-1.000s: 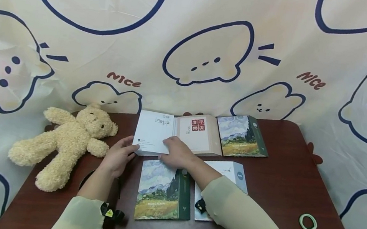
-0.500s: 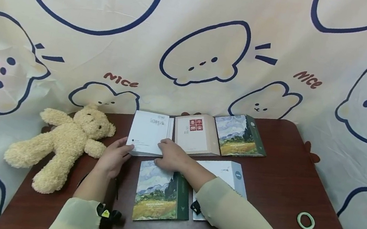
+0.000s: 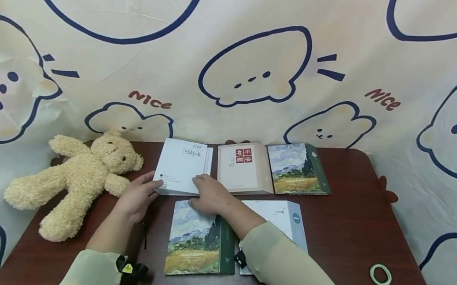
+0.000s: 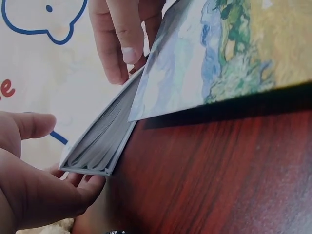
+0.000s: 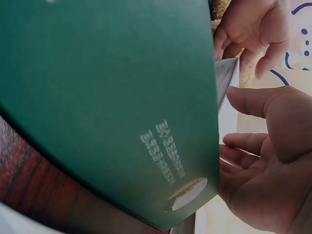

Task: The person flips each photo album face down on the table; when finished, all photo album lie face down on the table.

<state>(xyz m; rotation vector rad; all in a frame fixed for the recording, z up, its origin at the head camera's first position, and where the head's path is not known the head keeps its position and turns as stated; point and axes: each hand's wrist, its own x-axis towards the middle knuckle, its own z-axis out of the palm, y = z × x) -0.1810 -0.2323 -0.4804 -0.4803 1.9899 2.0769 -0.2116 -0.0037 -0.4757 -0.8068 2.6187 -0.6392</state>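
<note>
A white photo album (image 3: 178,162) with grey lettering lies at the back of the table, left of the beige album. At its left side is my left hand (image 3: 136,196); in the left wrist view the fingers meet the album's edge while the thumb (image 4: 39,124) stands apart from the cover. My right hand (image 3: 213,197) touches its near right corner, fingertips at the right side and thumb (image 5: 248,100) by the near edge. Just in front lies a landscape-painting album (image 3: 194,241) with a green spine, partly under my right hand.
The beige album (image 3: 242,171) and another landscape album (image 3: 294,170) continue the back row. A pale blue album (image 3: 269,210) lies partly under my right forearm. A cream teddy bear (image 3: 86,181) sits left; a green ring (image 3: 380,275) lies right.
The white album has slid left with both hands, opening a gap between it and the beige album. The head view has shifted slightly.
</note>
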